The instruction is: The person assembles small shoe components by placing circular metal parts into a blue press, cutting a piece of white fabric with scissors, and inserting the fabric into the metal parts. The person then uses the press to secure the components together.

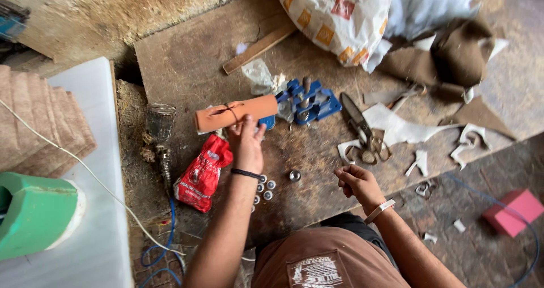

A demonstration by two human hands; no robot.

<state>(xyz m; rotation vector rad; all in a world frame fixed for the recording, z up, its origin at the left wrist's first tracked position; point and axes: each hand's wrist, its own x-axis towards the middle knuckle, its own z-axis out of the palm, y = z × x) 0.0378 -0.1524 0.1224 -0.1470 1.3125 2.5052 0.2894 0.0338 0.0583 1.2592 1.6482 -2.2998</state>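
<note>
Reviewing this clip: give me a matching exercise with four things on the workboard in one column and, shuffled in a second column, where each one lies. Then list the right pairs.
Things:
1. orange leather roll
2. red packet
3. scissors
4. blue metal tool

Places:
A. left of the left hand, near the board's edge
B. among white scraps, beyond the right hand
C. just past the left hand's fingertips
D. right of the roll's end, mid-board

Pairs: 1-C, 2-A, 3-B, 4-D

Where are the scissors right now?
In the head view, the scissors lie on the wooden board right of centre, between the blue metal tool and the white scraps, beyond the right hand.
</note>
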